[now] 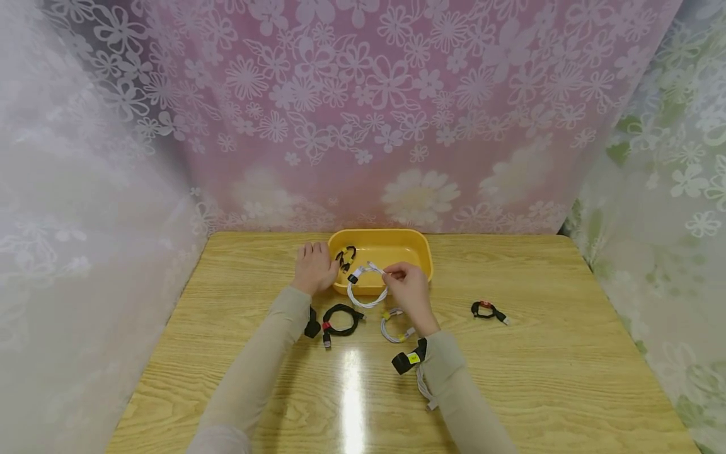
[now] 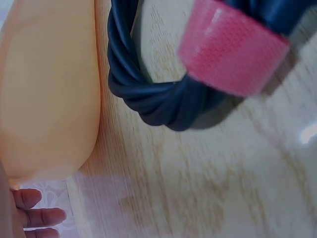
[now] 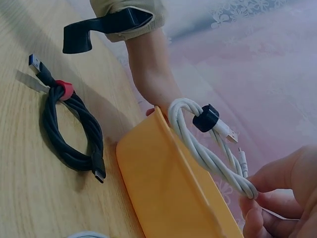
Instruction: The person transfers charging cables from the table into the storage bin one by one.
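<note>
My right hand (image 1: 409,290) pinches a coiled white USB cable (image 3: 190,136) between thumb and fingers. A black strap (image 3: 206,118) binds the coil, which hangs over the front rim of a yellow plastic box (image 1: 377,236). My left hand (image 1: 316,268) rests against the left side of that box, its fingers straight. Inside the box, at its left end, lies a small black cable (image 1: 350,252) with yellow on it. On the table near the left wrist is a coiled black USB cable (image 1: 340,321) with a red strap, large in the left wrist view.
A white cable with yellow ties (image 1: 388,331) lies in front of the box. Another white cable (image 1: 422,384) is partly hidden by the right forearm. Farther right sits a black cable with a red tie (image 1: 486,309). A patterned curtain (image 1: 368,126) stands behind the wooden table (image 1: 539,378).
</note>
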The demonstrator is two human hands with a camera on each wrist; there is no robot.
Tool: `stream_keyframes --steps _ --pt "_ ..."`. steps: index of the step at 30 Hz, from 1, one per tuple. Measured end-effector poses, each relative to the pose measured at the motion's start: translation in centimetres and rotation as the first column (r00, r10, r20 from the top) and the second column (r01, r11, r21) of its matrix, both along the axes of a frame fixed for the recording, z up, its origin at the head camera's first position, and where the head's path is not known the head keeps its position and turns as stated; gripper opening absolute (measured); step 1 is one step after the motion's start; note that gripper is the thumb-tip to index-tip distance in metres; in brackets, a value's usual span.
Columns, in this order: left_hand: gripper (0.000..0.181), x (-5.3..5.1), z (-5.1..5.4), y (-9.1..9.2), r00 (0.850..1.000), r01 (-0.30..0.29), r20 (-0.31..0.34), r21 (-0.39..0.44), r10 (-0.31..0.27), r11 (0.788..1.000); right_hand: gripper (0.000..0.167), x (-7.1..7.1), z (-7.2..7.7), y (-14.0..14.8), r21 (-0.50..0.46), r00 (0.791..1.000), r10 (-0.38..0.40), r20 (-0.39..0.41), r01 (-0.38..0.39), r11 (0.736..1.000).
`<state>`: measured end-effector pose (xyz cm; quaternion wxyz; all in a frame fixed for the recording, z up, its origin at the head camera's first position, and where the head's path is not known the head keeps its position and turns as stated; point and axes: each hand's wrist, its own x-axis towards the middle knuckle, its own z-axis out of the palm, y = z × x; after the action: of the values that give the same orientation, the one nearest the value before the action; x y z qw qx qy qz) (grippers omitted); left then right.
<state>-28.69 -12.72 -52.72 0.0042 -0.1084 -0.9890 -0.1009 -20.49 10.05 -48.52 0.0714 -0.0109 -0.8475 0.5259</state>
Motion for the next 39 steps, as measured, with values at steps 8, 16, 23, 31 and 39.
stream_keyframes --steps 8,16,23,31,39 --pt "0.036 0.0 -0.1 0.0 1.0 -0.003 -0.016 0.005 0.003 1.0 0.012 -1.6 0.3 -0.3 -0.057 1.0 -0.027 -0.003 0.027 0.998" --pt "0.04 0.1 0.3 0.1 1.0 -0.005 0.009 -0.006 0.005 1.0 0.012 -3.5 -0.1 -0.5 -0.031 0.996 -0.089 0.006 0.089 0.996" --pt "0.042 0.1 0.4 0.1 1.0 -0.005 0.016 -0.003 0.005 1.0 0.013 -4.5 -0.5 -0.7 0.018 0.988 -0.149 0.049 0.148 0.989" --pt "0.04 0.1 0.3 0.1 1.0 -0.007 0.014 0.007 0.007 1.0 0.013 -5.3 -1.5 -0.8 0.128 0.984 -0.14 0.109 0.126 0.984" --pt "0.038 0.1 0.1 0.1 1.0 -0.003 -0.004 0.009 0.003 1.0 0.015 -5.8 -1.7 -1.1 0.267 0.972 -0.136 0.192 0.082 0.96"
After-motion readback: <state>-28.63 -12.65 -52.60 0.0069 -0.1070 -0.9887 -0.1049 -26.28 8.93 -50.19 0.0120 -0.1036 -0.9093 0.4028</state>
